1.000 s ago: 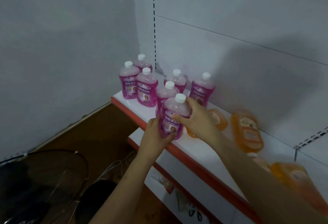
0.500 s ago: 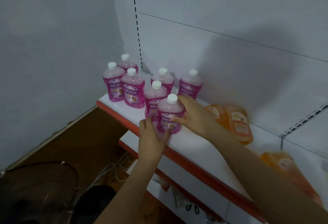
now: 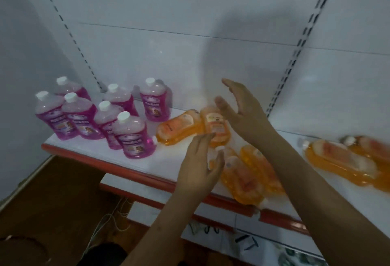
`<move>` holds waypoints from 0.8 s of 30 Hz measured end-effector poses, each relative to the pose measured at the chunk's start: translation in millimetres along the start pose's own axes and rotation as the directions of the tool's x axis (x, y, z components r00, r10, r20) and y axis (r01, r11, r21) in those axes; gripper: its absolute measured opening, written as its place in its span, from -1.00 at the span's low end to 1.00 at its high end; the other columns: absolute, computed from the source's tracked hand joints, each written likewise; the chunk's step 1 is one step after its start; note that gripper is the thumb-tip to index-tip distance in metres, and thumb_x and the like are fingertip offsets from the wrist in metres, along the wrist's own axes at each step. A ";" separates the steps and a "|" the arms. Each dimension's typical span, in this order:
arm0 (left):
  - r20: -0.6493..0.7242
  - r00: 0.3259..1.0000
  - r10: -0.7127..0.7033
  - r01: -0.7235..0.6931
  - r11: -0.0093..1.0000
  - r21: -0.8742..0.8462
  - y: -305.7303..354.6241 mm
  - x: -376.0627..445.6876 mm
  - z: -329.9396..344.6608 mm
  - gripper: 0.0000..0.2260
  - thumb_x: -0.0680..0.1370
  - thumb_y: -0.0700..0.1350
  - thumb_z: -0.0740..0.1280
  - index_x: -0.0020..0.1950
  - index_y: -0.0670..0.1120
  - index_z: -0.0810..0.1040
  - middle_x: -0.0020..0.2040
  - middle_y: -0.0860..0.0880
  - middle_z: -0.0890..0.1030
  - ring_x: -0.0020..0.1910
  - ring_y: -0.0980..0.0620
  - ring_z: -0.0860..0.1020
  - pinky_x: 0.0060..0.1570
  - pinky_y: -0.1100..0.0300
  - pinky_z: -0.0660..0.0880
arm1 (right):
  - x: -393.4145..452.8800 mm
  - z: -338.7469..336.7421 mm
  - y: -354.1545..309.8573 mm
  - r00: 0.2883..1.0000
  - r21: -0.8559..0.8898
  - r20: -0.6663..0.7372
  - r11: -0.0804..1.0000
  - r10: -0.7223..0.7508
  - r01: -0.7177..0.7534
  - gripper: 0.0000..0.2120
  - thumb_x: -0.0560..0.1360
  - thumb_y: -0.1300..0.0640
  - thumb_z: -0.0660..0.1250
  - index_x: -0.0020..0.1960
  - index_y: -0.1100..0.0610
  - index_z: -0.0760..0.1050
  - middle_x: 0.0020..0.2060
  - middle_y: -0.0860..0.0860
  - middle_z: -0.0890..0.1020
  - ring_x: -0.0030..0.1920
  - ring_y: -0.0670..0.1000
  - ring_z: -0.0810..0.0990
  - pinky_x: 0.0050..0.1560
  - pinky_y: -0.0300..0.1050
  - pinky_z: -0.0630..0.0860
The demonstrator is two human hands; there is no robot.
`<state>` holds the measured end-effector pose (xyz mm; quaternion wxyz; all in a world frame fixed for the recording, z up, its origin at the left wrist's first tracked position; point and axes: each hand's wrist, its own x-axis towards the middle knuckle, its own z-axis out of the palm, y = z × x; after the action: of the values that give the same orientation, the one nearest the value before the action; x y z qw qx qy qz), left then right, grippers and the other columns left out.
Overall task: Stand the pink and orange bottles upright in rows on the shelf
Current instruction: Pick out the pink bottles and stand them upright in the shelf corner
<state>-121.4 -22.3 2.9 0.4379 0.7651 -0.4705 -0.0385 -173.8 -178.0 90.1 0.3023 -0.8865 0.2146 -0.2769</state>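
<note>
Several pink bottles with white caps stand upright at the left end of the white shelf [image 3: 168,160]; the nearest pink bottle [image 3: 133,137] stands at the front. Several orange bottles lie flat: two [image 3: 179,128] behind my hands, two [image 3: 242,177] near the shelf's front edge, and blurred ones [image 3: 341,160] at the right. My left hand [image 3: 200,166] hovers open over the shelf, beside the lying orange bottles. Spread wide above an orange bottle [image 3: 217,126], my right hand [image 3: 242,107] holds nothing.
The shelf has a red front edge [image 3: 126,170] and a white back panel with slotted uprights [image 3: 295,54]. A lower shelf [image 3: 263,244] holds small items. Brown floor and white cables [image 3: 109,219] lie below left. A grey wall [image 3: 21,54] closes the left side.
Both hands have let go of the front pink bottle, which now stands alone. They have moved right, over the lying orange bottles. The view has swung to the right.
</note>
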 end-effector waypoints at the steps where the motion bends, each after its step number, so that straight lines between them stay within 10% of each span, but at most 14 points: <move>1: 0.037 0.999 0.022 -0.022 1.000 -0.002 14.2 0.1 16.6 -0.59 0.66 0.12 0.19 0.49 0.08 0.31 0.43 0.13 0.37 0.37 0.20 0.36 0.24 0.23 0.42 | -9.2 -18.8 11.1 1.000 -0.013 -0.020 1.000 0.004 -0.005 -0.39 0.59 -0.25 0.13 0.53 0.05 0.22 0.47 -0.03 0.34 0.44 -0.08 0.32 0.42 -0.12 0.25; 13: 0.345 0.876 0.337 -0.300 0.941 -0.157 251.1 -24.3 284.0 -0.55 0.63 0.11 0.23 0.51 0.06 0.30 0.42 0.15 0.34 0.25 0.16 0.45 0.12 0.26 0.46 | -182.6 -305.8 198.1 0.935 -0.130 -0.290 0.959 0.205 -0.250 -0.38 0.58 -0.26 0.16 0.53 0.02 0.23 0.47 -0.08 0.33 0.44 -0.13 0.28 0.39 -0.25 0.17; 24: 0.538 0.732 0.418 -0.379 0.906 -0.187 360.8 -38.0 422.4 -0.54 0.61 0.09 0.25 0.50 0.08 0.30 0.43 0.11 0.36 0.34 0.16 0.36 0.20 0.28 0.36 | -309.7 -432.2 328.4 0.707 -0.124 -0.525 0.780 0.473 -0.614 -0.39 0.55 -0.09 0.33 0.49 0.15 0.28 0.41 0.09 0.41 0.40 0.05 0.37 0.33 -0.18 0.26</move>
<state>-589.0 -324.0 -14.8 0.3008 0.5852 -0.7302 -0.1840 -745.7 -426.8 50.1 0.1770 -0.7227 0.5729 -0.3438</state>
